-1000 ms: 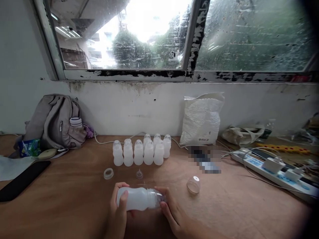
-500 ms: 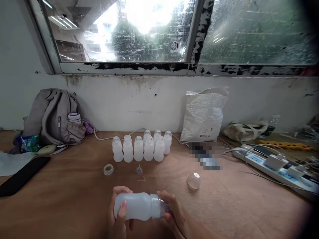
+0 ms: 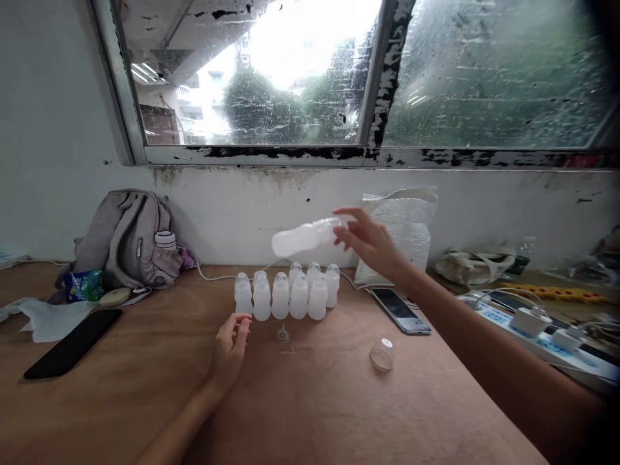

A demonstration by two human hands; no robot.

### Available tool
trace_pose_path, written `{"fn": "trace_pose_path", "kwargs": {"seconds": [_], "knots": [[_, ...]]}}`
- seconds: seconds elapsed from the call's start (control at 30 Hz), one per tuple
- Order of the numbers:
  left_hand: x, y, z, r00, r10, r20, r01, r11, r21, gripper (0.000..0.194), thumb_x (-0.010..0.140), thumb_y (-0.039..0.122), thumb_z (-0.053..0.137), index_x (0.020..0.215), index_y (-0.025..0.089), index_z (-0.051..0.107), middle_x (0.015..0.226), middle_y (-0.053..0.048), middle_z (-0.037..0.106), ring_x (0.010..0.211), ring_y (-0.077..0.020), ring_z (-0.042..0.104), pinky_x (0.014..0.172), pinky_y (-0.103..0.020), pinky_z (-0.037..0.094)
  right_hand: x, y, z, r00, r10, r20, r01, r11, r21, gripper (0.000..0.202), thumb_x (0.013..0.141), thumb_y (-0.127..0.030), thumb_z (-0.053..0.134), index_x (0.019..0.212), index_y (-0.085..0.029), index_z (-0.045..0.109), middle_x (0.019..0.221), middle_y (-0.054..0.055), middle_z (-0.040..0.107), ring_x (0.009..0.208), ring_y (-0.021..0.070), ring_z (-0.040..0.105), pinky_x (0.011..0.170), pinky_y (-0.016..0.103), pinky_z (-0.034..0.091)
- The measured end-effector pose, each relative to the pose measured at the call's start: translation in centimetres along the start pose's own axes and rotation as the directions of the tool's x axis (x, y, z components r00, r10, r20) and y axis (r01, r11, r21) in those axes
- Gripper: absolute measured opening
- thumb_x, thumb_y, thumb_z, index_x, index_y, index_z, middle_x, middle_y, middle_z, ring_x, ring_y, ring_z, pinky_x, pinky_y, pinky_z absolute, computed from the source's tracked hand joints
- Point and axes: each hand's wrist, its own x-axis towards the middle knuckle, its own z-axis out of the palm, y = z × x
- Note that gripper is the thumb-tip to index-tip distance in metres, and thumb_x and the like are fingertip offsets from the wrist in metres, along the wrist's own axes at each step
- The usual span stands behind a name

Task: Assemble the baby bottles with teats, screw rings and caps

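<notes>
A frosted white baby bottle (image 3: 301,239) is up in the air above the row, tilted on its side. My right hand (image 3: 371,242) grips its clear capped end with the fingertips. On the table, my left hand (image 3: 231,345) is curled with fingers drawn together, just in front of the leftmost standing bottle; what it holds, if anything, is hidden. Several capped baby bottles (image 3: 280,297) stand upright in a cluster. A clear bottle nipple (image 3: 283,334) sits in front of them. To the right lies a clear bottle cap (image 3: 382,355) on its side.
A smartphone (image 3: 401,311) lies right of the bottles, with a silvery padded bag (image 3: 407,258) behind. Power strips (image 3: 537,336) with cables run along the right. At left are a grey backpack (image 3: 130,245), a black flat case (image 3: 72,343) and a white sheet (image 3: 58,320).
My right hand has lifted the bottle up and away toward the wall. The left hand has let go of it and moved to the table, where the white ring is now out of sight.
</notes>
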Motion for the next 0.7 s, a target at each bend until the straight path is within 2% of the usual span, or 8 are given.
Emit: {"fn": "trace_pose_path", "kwargs": {"seconds": [0.07,0.1,0.17,0.27,0.37,0.47,0.57,0.7], "knots": [[0.2,-1.2,-0.2,0.998,0.054,-0.012,-0.053,0.996,0.079,0.029,0.085,0.040,0.036,0.083,0.018,0.055,0.078,-0.004,0.058,0.070,-0.0163,0.056,0.058,-0.026,0.046,3.6,0.4,1.2,0.998,0.016,-0.057,-0.024,0.989,-0.145,0.036,0.081,-0.037,0.051,0.109,-0.015,0.047,0.077,0.004,0.062,0.065,0.0143,0.059,0.058,0.024,0.043],[0.1,-1.6,-0.1,0.996,0.091,0.008,-0.091,0.989,0.117,0.029,0.086,0.038,0.036,0.081,0.018,0.055,0.075,-0.004,0.059,0.069,-0.0159,0.056,0.059,-0.026,0.045,5.0,0.7,2.4,0.998,0.051,-0.033,-0.056,0.980,-0.192,0.034,0.081,-0.035,0.051,0.109,-0.015,0.047,0.084,0.006,0.062,0.071,0.0147,0.059,0.061,0.024,0.043],[-0.3,-2.0,0.2,0.980,0.182,0.082,-0.195,0.959,0.205,0.026,0.087,0.033,0.036,0.080,0.017,0.055,0.073,-0.003,0.059,0.066,-0.0148,0.055,0.059,-0.025,0.044,6.9,1.4,5.3,0.973,0.208,0.103,-0.167,0.935,-0.314,0.033,0.084,-0.032,0.046,0.111,-0.014,0.046,0.093,0.008,0.062,0.080,0.0155,0.058,0.065,0.024,0.043],[-1.0,-1.9,0.6,0.924,0.330,0.194,-0.379,0.858,0.347,0.022,0.087,0.028,0.037,0.080,0.017,0.055,0.072,-0.003,0.059,0.065,-0.0148,0.055,0.059,-0.025,0.042,7.8,2.8,9.7,0.933,0.282,0.223,-0.187,0.910,-0.369,0.030,0.080,-0.029,0.054,0.106,-0.014,0.052,0.093,0.009,0.063,0.083,0.0177,0.058,0.070,0.026,0.044],[-1.2,-1.5,0.3,0.892,0.399,0.215,-0.453,0.782,0.429,0.021,0.087,0.024,0.037,0.079,0.018,0.055,0.071,-0.003,0.059,0.067,-0.0150,0.055,0.062,-0.026,0.041,7.4,4.0,12.9,0.881,0.344,0.325,-0.190,0.886,-0.423,0.028,0.080,-0.027,0.057,0.106,-0.016,0.054,0.098,0.009,0.061,0.093,0.0205,0.055,0.076,0.031,0.044],[-0.9,-1.5,-0.2,0.901,0.400,0.169,-0.431,0.772,0.467,0.020,0.087,0.023,0.038,0.079,0.018,0.055,0.071,-0.002,0.060,0.067,-0.0146,0.055,0.062,-0.025,0.041,6.7,4.9,14.4,0.811,0.397,0.430,-0.178,0.867,-0.466,0.027,0.085,-0.029,0.050,0.109,-0.016,0.052,0.109,0.008,0.055,0.094,0.0185,0.055,0.079,0.037,0.046],[-0.6,-1.8,-0.6,0.903,0.404,0.145,-0.420,0.762,0.493,0.020,0.086,0.023,0.038,0.079,0.019,0.056,0.071,-0.002,0.061,0.068,-0.0149,0.055,0.063,-0.025,0.042,6.1,5.2,14.9,0.743,0.430,0.513,-0.161,0.859,-0.486,0.026,0.087,-0.029,0.047,0.110,-0.016,0.051,0.112,0.007,0.053,0.093,0.0174,0.055,0.079,0.038,0.047],[-0.4,-2.1,-0.5,0.893,0.423,0.157,-0.438,0.733,0.521,0.021,0.086,0.022,0.038,0.078,0.018,0.057,0.071,-0.002,0.061,0.067,-0.0151,0.055,0.062,-0.025,0.041,5.6,5.0,15.0,0.697,0.433,0.572,-0.150,0.867,-0.475,0.026,0.086,-0.029,0.048,0.109,-0.016,0.052,0.110,0.007,0.054,0.092,0.0174,0.055,0.078,0.037,0.047]]}}
